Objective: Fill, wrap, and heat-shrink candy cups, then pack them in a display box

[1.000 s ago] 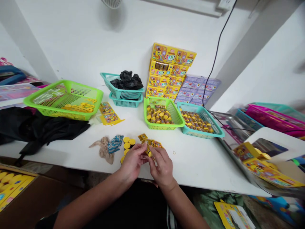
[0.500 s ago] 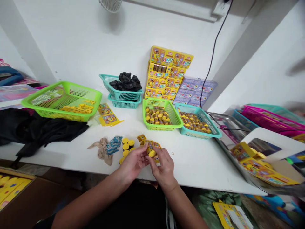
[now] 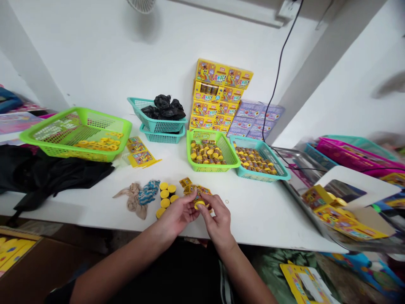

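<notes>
Between my two hands, over the front of the white table, is a small printed cup with a yellow lid [image 3: 199, 203]. My left hand [image 3: 180, 213] has its fingers curled round the cup's left side. My right hand [image 3: 217, 214] pinches it from the right, thumb close to the yellow end. Just behind my fingers lie yellow printed labels [image 3: 186, 182], partly hidden by the hands. To the left stand several dark cups with yellow lids [image 3: 164, 194]. Beside those are a beige cloth [image 3: 136, 202] and a blue striped cloth [image 3: 148, 192].
A green basket [image 3: 232, 162] and a teal basket [image 3: 257, 174] hold many small cups. Yellow boxes [image 3: 218, 90] are stacked against the wall. Another green basket [image 3: 76, 153] holds yellow pieces. A metal tray [image 3: 295, 198] stands right, and a black cable [image 3: 278, 71] hangs down.
The view has shifted slightly, so the table things appear a little further left. In my hands the cup has turned a little, its yellow end now facing more toward me.
</notes>
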`<state>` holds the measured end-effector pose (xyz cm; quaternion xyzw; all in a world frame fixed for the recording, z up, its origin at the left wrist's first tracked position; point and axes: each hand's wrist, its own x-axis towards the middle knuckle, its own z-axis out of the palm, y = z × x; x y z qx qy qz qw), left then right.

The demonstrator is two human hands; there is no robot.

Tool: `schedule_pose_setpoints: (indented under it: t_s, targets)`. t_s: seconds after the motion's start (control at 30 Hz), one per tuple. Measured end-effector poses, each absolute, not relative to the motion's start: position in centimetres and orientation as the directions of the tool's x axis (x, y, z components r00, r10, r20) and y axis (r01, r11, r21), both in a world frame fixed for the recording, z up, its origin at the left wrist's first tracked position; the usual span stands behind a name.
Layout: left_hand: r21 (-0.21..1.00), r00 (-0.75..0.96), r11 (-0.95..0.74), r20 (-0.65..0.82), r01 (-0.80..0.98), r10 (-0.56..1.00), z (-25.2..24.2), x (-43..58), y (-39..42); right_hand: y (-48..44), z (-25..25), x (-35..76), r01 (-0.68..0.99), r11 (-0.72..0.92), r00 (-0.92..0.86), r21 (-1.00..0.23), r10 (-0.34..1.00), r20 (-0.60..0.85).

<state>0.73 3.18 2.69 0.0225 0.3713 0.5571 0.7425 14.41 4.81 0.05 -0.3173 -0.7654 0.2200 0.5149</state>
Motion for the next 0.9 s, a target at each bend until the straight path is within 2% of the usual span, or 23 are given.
schedule_pose_setpoints:
  t_s: [0.1,0.27,0.4,0.53,0.63,0.77,0.9]
  targets:
    - [0.459,0.125,0.411,-0.535,-0.788,0.836,2.4,1.0,3.1,4.9,-0.3,14.4,0.231,0.663,-0.229,-0.712,0.748,0.623]
    - [0.455,0.133,0.409,-0.525,-0.791,0.841,2.0,1.2,2.8,5.2,-0.7,14.7,0.297,0.77,-0.262,-0.565,0.635,0.727]
    - [0.46,0.146,0.427,-0.529,-0.778,0.836,2.2,1.0,2.8,5.2,-0.5,14.9,0.34,0.798,-0.324,-0.498,0.596,0.734]
    - [0.471,0.156,0.416,-0.497,-0.778,0.854,2.7,1.0,2.7,4.9,-0.5,14.9,0.311,0.769,-0.276,-0.559,0.636,0.721]
    - [0.466,0.148,0.432,-0.529,-0.772,0.835,3.0,0.8,2.7,4.8,-0.7,14.9,0.302,0.74,-0.209,-0.601,0.667,0.715]
    - [0.452,0.14,0.454,-0.573,-0.768,0.807,3.0,0.5,2.8,4.9,-1.1,14.9,0.306,0.781,-0.241,-0.544,0.616,0.749]
    - [0.482,0.109,0.423,-0.552,-0.767,0.827,2.7,0.6,2.8,4.9,-1.1,14.8,0.303,0.79,-0.264,-0.533,0.607,0.75]
